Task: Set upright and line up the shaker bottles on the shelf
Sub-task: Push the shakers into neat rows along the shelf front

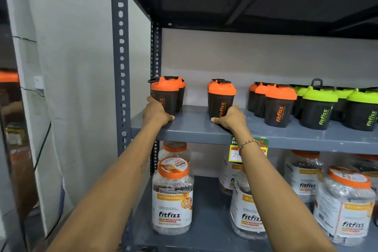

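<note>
Shakers stand upright on the grey shelf [194, 127], black with orange lids. My left hand [156, 111] wraps the leftmost shaker [165, 94]; my right hand [232, 117] wraps the middle shaker [221, 97], both grips closed low around the bases.

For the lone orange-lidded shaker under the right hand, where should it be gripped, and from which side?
Around the dark body low down, from the front, as the right hand does on the middle shaker: it stands upright, tapering downward, with clear shelf either side.
</note>
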Demonstrator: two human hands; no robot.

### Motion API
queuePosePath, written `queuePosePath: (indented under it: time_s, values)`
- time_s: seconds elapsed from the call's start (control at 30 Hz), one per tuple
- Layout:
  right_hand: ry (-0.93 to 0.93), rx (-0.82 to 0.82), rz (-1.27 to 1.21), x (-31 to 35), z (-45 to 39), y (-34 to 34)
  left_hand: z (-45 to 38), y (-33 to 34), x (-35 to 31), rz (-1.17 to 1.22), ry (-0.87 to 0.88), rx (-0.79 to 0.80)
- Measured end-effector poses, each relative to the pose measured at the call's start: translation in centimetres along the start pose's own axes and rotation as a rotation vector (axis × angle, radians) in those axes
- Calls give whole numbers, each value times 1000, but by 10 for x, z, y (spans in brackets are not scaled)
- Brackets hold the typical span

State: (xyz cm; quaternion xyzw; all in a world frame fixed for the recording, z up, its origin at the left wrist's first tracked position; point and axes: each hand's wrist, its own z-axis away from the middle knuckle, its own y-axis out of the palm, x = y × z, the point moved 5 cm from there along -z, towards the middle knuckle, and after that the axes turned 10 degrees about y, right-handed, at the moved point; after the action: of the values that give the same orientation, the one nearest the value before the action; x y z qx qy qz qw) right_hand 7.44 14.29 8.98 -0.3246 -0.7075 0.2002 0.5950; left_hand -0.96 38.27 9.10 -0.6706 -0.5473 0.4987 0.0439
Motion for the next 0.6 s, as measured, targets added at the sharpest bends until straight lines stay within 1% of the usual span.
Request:
queuePosePath:
  time_s: [0.1,0.33,0.6]
  values:
    - [-4,-5,-15,-1,0,-1,0,-1,1,10,8,-7]
    - [-30,-15,39,0,6,2,8,4,1,-32,111,-15]
    - [-24,-17,78,-1,8,3,8,5,5,-90,74,33]
